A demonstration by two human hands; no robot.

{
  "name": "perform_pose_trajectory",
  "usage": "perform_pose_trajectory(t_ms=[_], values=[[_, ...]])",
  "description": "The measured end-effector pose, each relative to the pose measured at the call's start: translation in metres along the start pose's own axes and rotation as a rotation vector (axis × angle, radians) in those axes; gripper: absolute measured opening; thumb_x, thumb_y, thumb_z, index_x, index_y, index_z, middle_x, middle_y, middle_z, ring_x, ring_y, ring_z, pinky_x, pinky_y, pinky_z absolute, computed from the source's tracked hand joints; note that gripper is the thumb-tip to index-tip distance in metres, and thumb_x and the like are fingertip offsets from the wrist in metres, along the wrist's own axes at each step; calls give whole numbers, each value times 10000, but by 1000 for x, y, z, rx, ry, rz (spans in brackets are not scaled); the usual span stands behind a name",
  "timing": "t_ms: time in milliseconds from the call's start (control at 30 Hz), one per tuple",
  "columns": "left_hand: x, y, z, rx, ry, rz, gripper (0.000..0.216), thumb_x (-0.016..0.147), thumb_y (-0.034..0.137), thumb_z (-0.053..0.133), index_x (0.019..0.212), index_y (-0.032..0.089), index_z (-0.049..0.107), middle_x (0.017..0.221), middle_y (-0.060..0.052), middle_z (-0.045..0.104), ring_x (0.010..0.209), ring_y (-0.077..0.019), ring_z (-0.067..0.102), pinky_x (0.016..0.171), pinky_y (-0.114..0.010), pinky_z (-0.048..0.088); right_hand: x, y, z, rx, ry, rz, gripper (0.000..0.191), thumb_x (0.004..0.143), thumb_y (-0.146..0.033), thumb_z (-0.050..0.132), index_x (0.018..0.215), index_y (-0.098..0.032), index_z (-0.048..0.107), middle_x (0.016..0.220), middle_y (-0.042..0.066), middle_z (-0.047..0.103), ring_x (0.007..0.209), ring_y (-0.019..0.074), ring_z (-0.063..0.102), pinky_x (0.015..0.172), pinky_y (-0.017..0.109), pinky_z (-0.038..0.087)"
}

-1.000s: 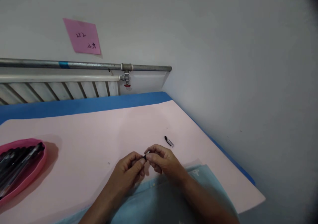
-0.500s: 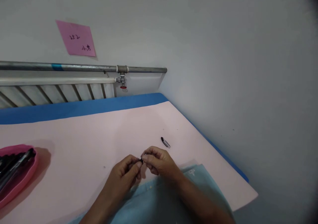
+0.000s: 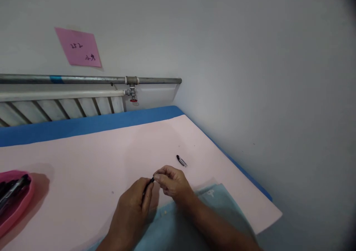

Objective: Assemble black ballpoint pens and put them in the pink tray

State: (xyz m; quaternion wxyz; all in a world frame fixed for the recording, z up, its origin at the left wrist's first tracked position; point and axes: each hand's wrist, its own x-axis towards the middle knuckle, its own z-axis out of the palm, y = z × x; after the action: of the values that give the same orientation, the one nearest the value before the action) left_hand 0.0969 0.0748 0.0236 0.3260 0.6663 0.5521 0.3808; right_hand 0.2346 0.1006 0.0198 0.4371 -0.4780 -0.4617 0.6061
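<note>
My left hand [image 3: 132, 208] and my right hand [image 3: 171, 182] meet over the pink table sheet [image 3: 83, 162]. Both are closed in a pinch on a thin black pen [image 3: 148, 187] that slants between their fingertips. The left hand grips its lower part, the right hand pinches its upper end. A small black and clear pen cap [image 3: 181, 161] lies on the sheet just beyond my right hand, untouched.
A pink tray [image 3: 15, 206] with several black pens sits at the left edge. A light blue cloth [image 3: 214, 199] lies under my forearms. Behind the blue table border [image 3: 83, 123] are a radiator, a metal pipe [image 3: 91, 79] and a pink note [image 3: 78, 47] on the wall.
The view has drifted right, so the tray has slid further out at the left. My hands have parted a little, and more of the pen's black barrel now shows.
</note>
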Motion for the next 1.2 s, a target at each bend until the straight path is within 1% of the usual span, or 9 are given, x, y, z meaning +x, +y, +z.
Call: perform_pose_trajectory(t_ms=[100,233,367,500,600,733,867,1000,1200], values=[[2,0,0,-19,-42,-56,183,788,376,491,774,224,592,630,2,587,557,-136,514,564,-237,355,4,-2,-11,-215,69,-147,170,759,-332,552,769,-165,580,609,-15,497,537,95,438,501,231,352],[5,1,-3,-115,-55,-159,299,785,446,470,910,209,603,542,28,519,505,-133,472,519,-236,335,13,-8,-42,-821,380,-442,183,814,-285,488,924,-176,586,908,79,574,796,170,515,725,297,394],[7,-4,-5,-213,-95,-205,424,797,491,425,1057,200,590,511,47,446,515,-126,446,533,-237,331,19,-7,-64,-1379,415,-215,188,830,-215,441,913,-139,592,948,124,570,904,231,505,742,316,374],[8,-12,-4,-287,-166,-207,436,799,500,416,1057,191,586,529,48,434,528,-113,417,534,-232,320,20,-6,-66,-1522,342,-64,194,812,-112,396,832,-127,589,908,127,581,846,228,523,671,299,361],[10,-15,-3,-335,-145,-234,426,789,497,430,1028,182,587,538,48,440,490,-96,382,489,-221,296,19,-9,-60,-1254,350,-145,173,786,-115,398,752,-147,564,808,91,585,765,197,524,636,285,358],[13,-18,-1,-428,-148,-271,427,777,503,431,1007,174,576,574,46,465,412,-66,307,407,-210,220,18,-14,-41,-358,247,-112,86,738,-240,471,779,-183,521,579,-23,507,483,113,449,455,234,322],[14,-19,3,-455,-172,-249,424,779,492,433,1013,166,571,568,48,462,415,-62,301,408,-206,215,14,-15,-16,277,128,-18,288,650,-264,586,911,-181,497,611,-33,535,470,90,462,417,202,322],[13,-19,5,-422,-196,-228,408,792,464,432,1013,152,578,551,48,446,463,-73,330,448,-208,248,11,-15,-4,407,80,-36,310,630,-259,634,896,-174,499,632,-21,558,545,99,505,433,192,352],[13,-19,5,-403,-202,-231,397,795,449,435,1023,156,577,556,47,452,474,-80,339,464,-217,258,6,-17,-1,293,73,-54,261,659,-252,610,885,-169,509,623,-19,559,538,101,512,434,196,363]])
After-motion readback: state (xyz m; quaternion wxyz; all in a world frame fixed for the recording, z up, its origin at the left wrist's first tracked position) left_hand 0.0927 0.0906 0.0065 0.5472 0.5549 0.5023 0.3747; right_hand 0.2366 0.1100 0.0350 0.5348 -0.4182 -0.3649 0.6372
